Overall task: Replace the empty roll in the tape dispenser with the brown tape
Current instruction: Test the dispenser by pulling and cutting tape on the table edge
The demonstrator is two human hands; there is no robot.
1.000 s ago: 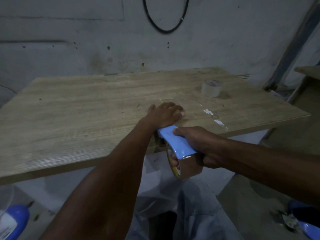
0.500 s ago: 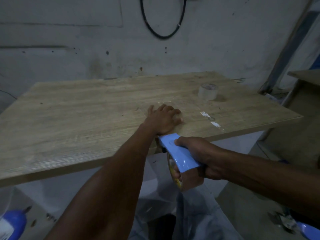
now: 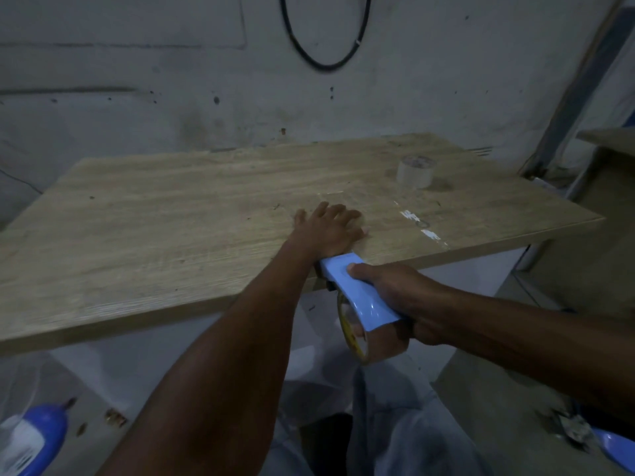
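Right hand [image 3: 395,297]: fingers [image 3: 357,269] wrapped tight round blue tape dispenser [image 3: 357,290], thumb pressed on its top face, other digits curled under thru the roll area. Brown tape [image 3: 381,338] seated in dispenser w/ yellow-edged rim showing at its left side, hanging below near table edge, off the surface. Dispenser nose up at the near edge, just under left wrist; can't tell if touching the wood. Left hand [image 3: 328,231]: flat, palm down on wooden table [image 3: 171,218], fingers spread a bit and pointing far-right, gripping nothing; whether a tape strip lies under it can't be told, too dim. Faint glossy strip on wood just beyond fingertips. White smears [image 3: 421,225] on tabletop to right of left hand. Farther right and far back, clear near-empty roll [image 3: 414,171] standing on its end on table, well apart from both hands. Beyond table: grey wall [image 3: 137,80] w/ black cable loop [image 3: 324,39] hanging. Near-left on floor, blue-and-white object [image 3: 31,438], kind unclear. Near-right corner, another blue item [image 3: 615,448], partly cut off. Grey fabric [image 3: 395,424] at lower centre under forearms.
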